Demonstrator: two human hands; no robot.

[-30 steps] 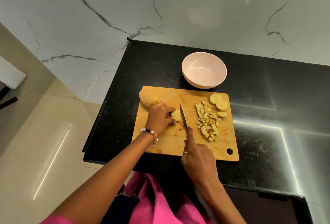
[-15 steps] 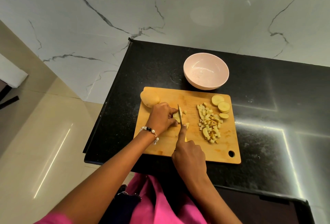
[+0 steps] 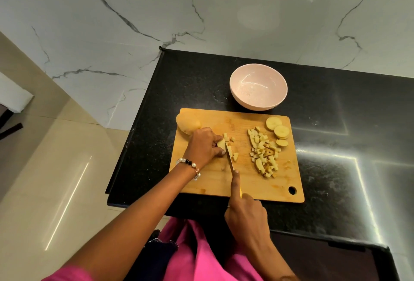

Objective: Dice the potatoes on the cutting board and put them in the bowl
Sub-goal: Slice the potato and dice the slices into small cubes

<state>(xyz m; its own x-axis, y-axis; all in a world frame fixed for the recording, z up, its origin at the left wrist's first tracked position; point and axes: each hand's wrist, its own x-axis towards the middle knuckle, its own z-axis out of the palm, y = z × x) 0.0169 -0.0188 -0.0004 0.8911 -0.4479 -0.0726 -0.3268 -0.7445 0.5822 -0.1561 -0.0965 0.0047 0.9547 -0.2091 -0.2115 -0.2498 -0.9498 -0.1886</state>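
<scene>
The black counter (image 3: 201, 83) carried a wooden cutting board (image 3: 215, 179), and the pink bowl (image 3: 258, 86) stood just behind it, with no potato in it yet. On the board's far left corner lay a whole potato (image 3: 187, 125); it looked firm and heavy enough to roll, so it should be held from above on its round back. The diced pile (image 3: 264, 153) and three round slices (image 3: 279, 131) lay on the right side; these small wet pieces probably slip and scatter easily. The left hand (image 3: 205, 146) had a closed grip, fingers curled over a small potato piece (image 3: 221, 144). The right hand (image 3: 246, 215) gripped the knife (image 3: 229, 157), forefinger stretched along the blade's back, the blade just beside the left fingertips.
</scene>
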